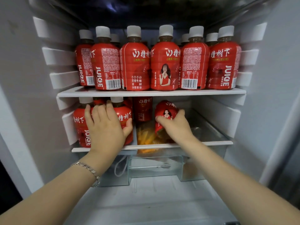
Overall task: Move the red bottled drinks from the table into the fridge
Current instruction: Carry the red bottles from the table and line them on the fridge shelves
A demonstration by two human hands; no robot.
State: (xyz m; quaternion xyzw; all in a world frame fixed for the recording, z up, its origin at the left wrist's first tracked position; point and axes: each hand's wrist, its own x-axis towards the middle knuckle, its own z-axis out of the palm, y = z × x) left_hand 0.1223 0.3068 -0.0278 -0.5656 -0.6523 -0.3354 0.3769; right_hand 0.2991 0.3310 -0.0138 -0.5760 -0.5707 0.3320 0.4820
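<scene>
The open fridge's upper shelf (pixel 151 93) holds several upright red juice bottles (pixel 164 65) with white caps, packed in rows. On the left of the lower shelf (pixel 211 142) stand more red bottles (pixel 79 125). My left hand (pixel 105 129) wraps around one of them (pixel 124 117), fingers over its shoulder. My right hand (pixel 175 125) grips another red bottle (pixel 165 109) in the middle of that shelf, tilted with its top leaning back into the fridge. One more bottle (pixel 143 109) stands at the back between my hands.
A clear bag with orange food (pixel 146 135) lies on the lower shelf under the tilted bottle. The right part of that shelf is bare glass. Below sits a clear drawer (pixel 155 166). Ribbed white fridge walls (pixel 65 78) close both sides.
</scene>
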